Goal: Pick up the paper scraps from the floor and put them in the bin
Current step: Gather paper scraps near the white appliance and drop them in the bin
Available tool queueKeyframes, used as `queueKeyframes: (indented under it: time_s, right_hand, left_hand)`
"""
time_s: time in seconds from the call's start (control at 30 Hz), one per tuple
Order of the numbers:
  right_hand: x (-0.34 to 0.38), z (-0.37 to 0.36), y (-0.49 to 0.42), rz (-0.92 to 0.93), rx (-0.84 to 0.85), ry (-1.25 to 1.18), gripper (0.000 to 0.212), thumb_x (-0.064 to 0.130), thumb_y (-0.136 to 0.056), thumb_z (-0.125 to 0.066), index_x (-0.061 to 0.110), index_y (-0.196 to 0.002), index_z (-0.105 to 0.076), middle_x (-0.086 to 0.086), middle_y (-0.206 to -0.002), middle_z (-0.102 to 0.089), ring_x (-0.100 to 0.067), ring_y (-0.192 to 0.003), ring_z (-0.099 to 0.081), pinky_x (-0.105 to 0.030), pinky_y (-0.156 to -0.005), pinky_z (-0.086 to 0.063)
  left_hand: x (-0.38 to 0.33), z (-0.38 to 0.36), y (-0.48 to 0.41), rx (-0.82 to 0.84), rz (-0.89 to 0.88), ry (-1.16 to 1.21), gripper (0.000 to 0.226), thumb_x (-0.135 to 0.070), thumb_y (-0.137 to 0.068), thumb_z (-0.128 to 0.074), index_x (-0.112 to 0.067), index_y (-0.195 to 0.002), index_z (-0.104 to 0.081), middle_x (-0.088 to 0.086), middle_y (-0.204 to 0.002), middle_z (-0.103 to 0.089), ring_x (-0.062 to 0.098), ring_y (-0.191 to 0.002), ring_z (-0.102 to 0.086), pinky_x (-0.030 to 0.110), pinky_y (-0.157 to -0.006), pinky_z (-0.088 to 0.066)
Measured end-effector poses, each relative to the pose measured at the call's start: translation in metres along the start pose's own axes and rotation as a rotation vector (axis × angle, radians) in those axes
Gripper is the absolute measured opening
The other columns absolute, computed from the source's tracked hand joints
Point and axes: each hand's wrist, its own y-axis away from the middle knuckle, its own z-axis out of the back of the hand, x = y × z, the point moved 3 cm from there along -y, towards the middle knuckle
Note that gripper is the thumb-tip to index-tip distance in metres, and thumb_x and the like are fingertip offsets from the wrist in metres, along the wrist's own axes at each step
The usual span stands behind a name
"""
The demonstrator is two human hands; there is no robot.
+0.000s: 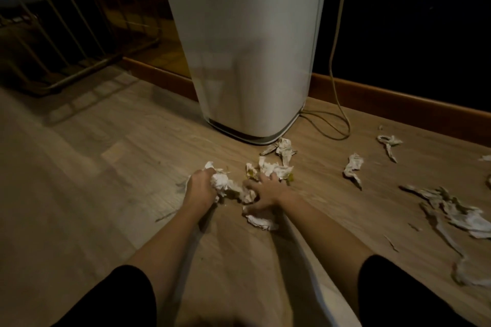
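Note:
A tall white bin [249,42] stands on the wooden floor straight ahead; its top is out of view. Crumpled white paper scraps lie in front of it. My left hand [199,186] is closed around a bunch of white paper scraps [220,181] at floor level. My right hand [265,191] rests spread over more scraps [276,168], fingers apart, with one scrap [261,221] lying just below it. Other scraps lie near the bin's base [282,148] and to the right [353,169], [389,144], [462,216].
A pale cable [335,103] hangs down right of the bin and loops on the floor. A wooden skirting board [398,101] runs along the dark wall. A slatted wooden frame [66,42] stands at the left. Bare floor lies at the left.

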Motion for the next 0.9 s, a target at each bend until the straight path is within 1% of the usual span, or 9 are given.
queueKeyframes:
  time_s: [0.07,0.13,0.2,0.27,0.37,0.63,0.73,0.8,0.9]
  right_hand:
    - [0.008,-0.009,0.004,0.023,0.001,0.079,0.095,0.071,-0.067,-0.061,0.036,-0.143,-0.017,-0.010,-0.158,-0.006,-0.046,-0.140,-0.004,-0.066,-0.108,-0.016]
    - [0.011,-0.016,0.015,0.070,-0.049,0.092,0.089,0.065,-0.069,-0.064,0.032,-0.142,-0.023,-0.008,-0.156,-0.014,-0.042,-0.138,-0.014,-0.061,-0.108,-0.024]
    - [0.009,-0.026,0.032,0.134,-0.184,0.053,0.069,0.050,-0.078,-0.064,0.031,-0.137,-0.033,-0.008,-0.148,-0.029,-0.034,-0.126,-0.030,-0.050,-0.100,-0.036]
    - [0.002,-0.041,0.054,0.182,-0.354,-0.019,0.051,0.024,-0.085,-0.061,0.029,-0.132,-0.043,-0.006,-0.137,-0.042,-0.026,-0.112,-0.038,-0.040,-0.090,-0.041]
    - [-0.015,-0.061,0.080,0.132,-0.468,-0.112,0.056,-0.005,-0.077,-0.057,0.026,-0.124,-0.052,-0.005,-0.127,-0.051,-0.023,-0.101,-0.040,-0.036,-0.081,-0.041]
    - [-0.096,-0.002,0.104,-0.109,-0.584,-0.258,0.042,-0.009,-0.077,-0.054,0.011,-0.114,-0.061,-0.011,-0.112,-0.058,-0.030,-0.105,-0.050,-0.038,-0.086,-0.041]
    - [-0.133,0.025,0.104,-0.176,-0.607,-0.254,0.028,-0.009,-0.072,-0.056,0.008,-0.092,-0.064,-0.016,-0.095,-0.060,-0.036,-0.092,-0.054,-0.037,-0.072,-0.042]
    - [-0.154,0.036,0.100,-0.220,-0.590,-0.266,0.032,-0.010,-0.074,-0.053,0.011,-0.096,-0.062,-0.014,-0.099,-0.058,-0.035,-0.095,-0.054,-0.041,-0.076,-0.046]
    - [-0.174,0.051,0.094,-0.323,-0.537,-0.268,0.035,-0.003,-0.082,-0.052,0.009,-0.114,-0.059,-0.016,-0.116,-0.056,-0.034,-0.106,-0.052,-0.039,-0.086,-0.043]
  left_hand:
    - [0.007,0.002,0.002,0.025,0.000,-0.013,0.044,0.011,-0.068,-0.057,-0.007,-0.107,-0.063,0.025,-0.100,-0.064,0.038,-0.092,-0.061,0.036,-0.080,-0.051]
    - [0.012,0.000,0.005,0.061,0.014,-0.029,0.047,0.011,-0.066,-0.063,-0.009,-0.109,-0.063,0.023,-0.102,-0.064,0.037,-0.093,-0.061,0.036,-0.081,-0.052]
    - [0.010,-0.004,0.011,0.098,0.001,-0.045,0.046,0.009,-0.065,-0.064,-0.009,-0.107,-0.063,0.022,-0.101,-0.064,0.037,-0.093,-0.061,0.036,-0.080,-0.051]
    - [0.001,-0.008,0.016,0.131,-0.020,-0.059,0.043,0.007,-0.066,-0.063,-0.009,-0.106,-0.064,0.023,-0.101,-0.064,0.037,-0.094,-0.061,0.036,-0.079,-0.050]
    - [-0.018,-0.018,0.021,0.175,-0.062,-0.050,0.045,0.008,-0.069,-0.060,-0.008,-0.111,-0.062,0.023,-0.108,-0.061,0.037,-0.100,-0.059,0.036,-0.085,-0.050]
    - [-0.111,-0.058,-0.027,0.229,-0.295,-0.001,0.055,0.007,-0.069,-0.055,-0.012,-0.121,-0.055,0.024,-0.120,-0.057,0.038,-0.109,-0.056,0.039,-0.092,-0.049]
    - [-0.131,-0.080,-0.062,0.325,-0.304,-0.072,0.057,-0.001,-0.080,-0.053,-0.020,-0.132,-0.043,0.022,-0.138,-0.034,0.042,-0.115,-0.051,0.043,-0.100,-0.044]
    - [-0.132,-0.096,-0.085,0.410,-0.308,-0.154,0.061,-0.009,-0.086,-0.052,-0.028,-0.141,-0.031,0.023,-0.150,-0.013,0.044,-0.125,-0.043,0.042,-0.104,-0.041]
    - [-0.128,-0.115,-0.111,0.560,-0.345,-0.205,0.079,-0.018,-0.082,-0.062,-0.035,-0.145,-0.017,0.022,-0.155,0.007,0.043,-0.139,-0.023,0.041,-0.112,-0.034]
